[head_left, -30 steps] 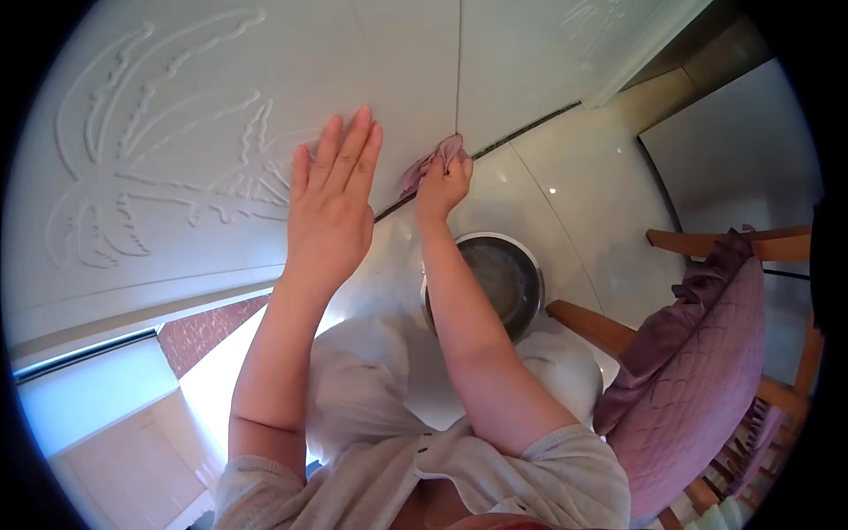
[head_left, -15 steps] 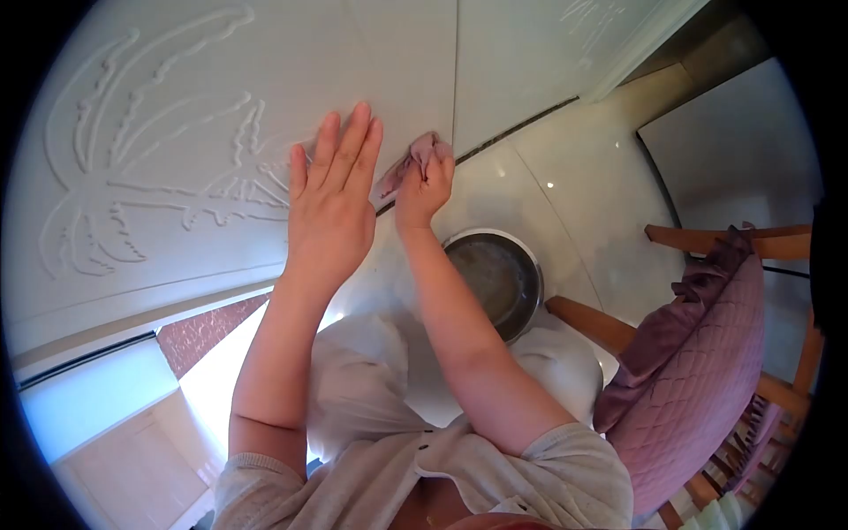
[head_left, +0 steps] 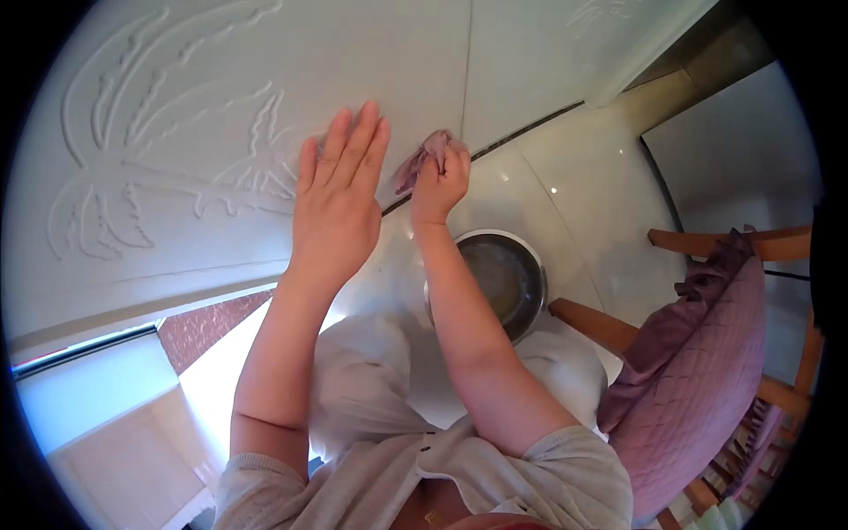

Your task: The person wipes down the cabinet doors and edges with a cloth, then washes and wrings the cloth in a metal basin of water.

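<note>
Though partly out of view, cloth [head_left: 412, 170] in right hand [head_left: 439, 192] — left hand [head_left: 338, 209] flat, palm unseen

We note both arms [head_left: 473, 327] extended forward, the left hand [head_left: 337, 212] flat with fingers [head_left: 355, 157] straight, the right hand [head_left: 440, 187] curled in a pinching grip.

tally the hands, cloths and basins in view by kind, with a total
Hands: 2 (left hand, right hand)
Cloths: 1 (pinkish cloth, held in the right hand)
Basins: 1 (round basin, partly hidden by the right forearm)
Total: 4
</note>
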`<state>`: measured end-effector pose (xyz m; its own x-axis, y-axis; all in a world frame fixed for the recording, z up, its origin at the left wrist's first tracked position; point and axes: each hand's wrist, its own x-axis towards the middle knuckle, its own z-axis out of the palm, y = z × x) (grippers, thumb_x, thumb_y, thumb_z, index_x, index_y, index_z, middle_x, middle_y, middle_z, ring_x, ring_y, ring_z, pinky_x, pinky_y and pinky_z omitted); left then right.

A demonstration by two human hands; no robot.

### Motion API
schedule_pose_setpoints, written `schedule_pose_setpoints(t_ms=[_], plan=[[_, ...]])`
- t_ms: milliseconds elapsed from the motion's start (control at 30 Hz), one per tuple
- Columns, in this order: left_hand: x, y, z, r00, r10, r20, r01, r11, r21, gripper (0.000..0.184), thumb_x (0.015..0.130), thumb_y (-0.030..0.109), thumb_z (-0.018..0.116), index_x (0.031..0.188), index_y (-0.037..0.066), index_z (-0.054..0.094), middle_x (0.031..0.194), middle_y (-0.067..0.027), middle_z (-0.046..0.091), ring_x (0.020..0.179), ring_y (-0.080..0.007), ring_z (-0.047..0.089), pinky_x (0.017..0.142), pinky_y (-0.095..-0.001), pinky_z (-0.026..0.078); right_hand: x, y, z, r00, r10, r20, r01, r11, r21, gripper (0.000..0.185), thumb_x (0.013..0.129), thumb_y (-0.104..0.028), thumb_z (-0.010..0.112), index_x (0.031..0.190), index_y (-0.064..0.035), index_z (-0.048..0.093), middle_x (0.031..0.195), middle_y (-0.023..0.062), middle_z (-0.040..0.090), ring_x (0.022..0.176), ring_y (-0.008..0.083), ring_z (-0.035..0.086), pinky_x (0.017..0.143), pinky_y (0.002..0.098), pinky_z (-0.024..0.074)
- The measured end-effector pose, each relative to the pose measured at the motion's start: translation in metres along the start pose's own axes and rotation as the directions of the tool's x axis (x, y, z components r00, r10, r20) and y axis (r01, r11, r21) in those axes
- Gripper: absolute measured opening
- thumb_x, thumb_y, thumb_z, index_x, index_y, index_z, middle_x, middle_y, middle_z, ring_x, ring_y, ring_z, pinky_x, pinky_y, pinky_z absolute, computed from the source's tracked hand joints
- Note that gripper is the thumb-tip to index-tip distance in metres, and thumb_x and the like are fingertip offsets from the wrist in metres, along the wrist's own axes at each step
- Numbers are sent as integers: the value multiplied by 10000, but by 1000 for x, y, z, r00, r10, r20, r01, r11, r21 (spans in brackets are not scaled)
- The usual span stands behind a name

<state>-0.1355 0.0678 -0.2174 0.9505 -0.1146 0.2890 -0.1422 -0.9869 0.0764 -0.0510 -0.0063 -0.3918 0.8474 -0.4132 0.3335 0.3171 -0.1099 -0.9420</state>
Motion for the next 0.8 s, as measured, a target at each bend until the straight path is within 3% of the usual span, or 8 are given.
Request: schedule_pose_setpoints(t_ms=[100,433,500,633,733,800], plan=[[-1,3,-2,1000,-2,6,2,1000,-31,741,741,-89,436,1453,93,341,1531,-75,288,1434,-284,210,1142,-500,115,7,-9,2,996,-89,-29,90,994,57,205,790,49,581,981,20,648,968,140,590,903,277,593,779,328,492],[1,2,-2,1000,-4,6,4,1000,-16,743,744,-87,432,1457,94,332,1535,-73,277,1438,-284,194,1145,-495,107,6,-4,1,996,-71,-49,73,996,41,254,763,68,569,1001,24,647,1021,153,599,941,311,597,822,347,487],[1,2,-1,1000,-6,9,6,1000,-22,745,744,-89,431,1458,96,331,1536,-73,276,1439,-284,193,1146,-495,105,9,-10,4,991,-128,-48,130,990,56,235,779,75,558,980,15,663,994,114,589,922,229,599,797,287,480],[2,2,-1,1000,-6,16,7,1000,-20,752,743,-90,432,1461,106,328,1536,-72,274,1439,-281,193,1147,-494,102,7,-12,7,992,-116,-53,120,990,69,247,793,78,553,1011,16,652,993,147,602,928,293,601,811,331,489],[1,2,-2,1000,-8,14,8,1000,-22,750,744,-89,432,1461,106,329,1537,-71,273,1439,-278,193,1147,-492,102,-3,12,6,994,-82,-73,85,996,31,262,783,79,550,1008,3,660,971,140,599,917,289,599,808,325,487],[1,2,-3,1000,-8,16,8,1000,-20,748,745,-89,432,1461,104,329,1537,-71,272,1439,-277,192,1148,-492,103,-10,26,5,996,61,-63,-55,994,97,202,781,78,556,953,12,640,973,113,582,900,229,588,788,290,472]])
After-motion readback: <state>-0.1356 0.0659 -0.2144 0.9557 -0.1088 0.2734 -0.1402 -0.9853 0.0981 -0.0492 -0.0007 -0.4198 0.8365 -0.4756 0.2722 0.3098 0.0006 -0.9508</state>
